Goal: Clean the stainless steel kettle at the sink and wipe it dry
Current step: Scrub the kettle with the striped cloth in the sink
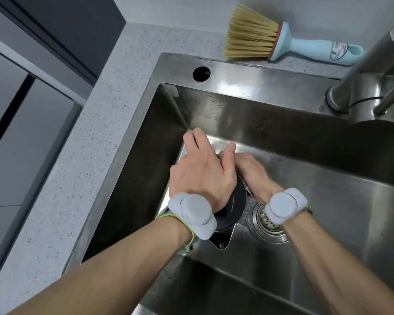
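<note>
Steel sink [271, 87] w/ kettle [231, 208] down in basin, beside drain [267, 226]: black lid, shiny spout pointing toward camera, body mostly hidden. Left hand [200, 173] wrapped over kettle top, gripping. Right hand [251, 170] curled behind it, grip can't tell. Brush [289, 40] on counter, label print unreadable.

Single head-worn wide-angle view, looking steeply down and forward into the stainless steel sink [328, 201]. Close range; both forearms enter from the lower edge. The speckled grey worktop [96, 137] borders the left.
</note>
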`<state>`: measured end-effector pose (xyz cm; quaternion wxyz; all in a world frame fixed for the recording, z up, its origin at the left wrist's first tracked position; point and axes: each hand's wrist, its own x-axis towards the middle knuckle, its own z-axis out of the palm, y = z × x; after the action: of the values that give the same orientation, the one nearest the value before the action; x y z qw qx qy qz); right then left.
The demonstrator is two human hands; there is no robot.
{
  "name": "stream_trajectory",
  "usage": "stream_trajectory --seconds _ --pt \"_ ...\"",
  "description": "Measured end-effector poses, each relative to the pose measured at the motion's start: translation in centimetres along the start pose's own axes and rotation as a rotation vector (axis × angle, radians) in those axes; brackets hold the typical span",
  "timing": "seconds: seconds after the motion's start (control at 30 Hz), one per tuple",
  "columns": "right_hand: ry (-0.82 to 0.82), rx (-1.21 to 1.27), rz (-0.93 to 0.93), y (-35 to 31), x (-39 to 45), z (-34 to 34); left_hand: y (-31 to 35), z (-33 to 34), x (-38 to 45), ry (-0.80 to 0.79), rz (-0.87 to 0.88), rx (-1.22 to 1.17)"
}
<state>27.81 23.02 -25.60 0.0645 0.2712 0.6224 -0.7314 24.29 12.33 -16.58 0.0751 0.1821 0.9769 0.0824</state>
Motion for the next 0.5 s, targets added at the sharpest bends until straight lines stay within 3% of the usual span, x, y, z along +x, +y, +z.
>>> stream_trajectory --seconds 0.07,0.27,0.4,0.5 --pt "0.028 0.027 -0.057 -0.6 0.4 0.1 0.0 -0.1 0.0 -0.001 0.003 0.002" --pt "-0.063 -0.026 0.19 -0.4 0.5 0.3 0.1 -0.2 -0.1 -0.016 -0.007 0.011" --pt "0.068 0.066 -0.077 -0.5 -0.5 0.3 0.0 -0.1 0.0 -0.014 -0.008 0.014" --pt "0.042 0.148 -0.081 0.1 -0.9 0.1 0.1 -0.1 0.0 -0.015 -0.009 0.02"
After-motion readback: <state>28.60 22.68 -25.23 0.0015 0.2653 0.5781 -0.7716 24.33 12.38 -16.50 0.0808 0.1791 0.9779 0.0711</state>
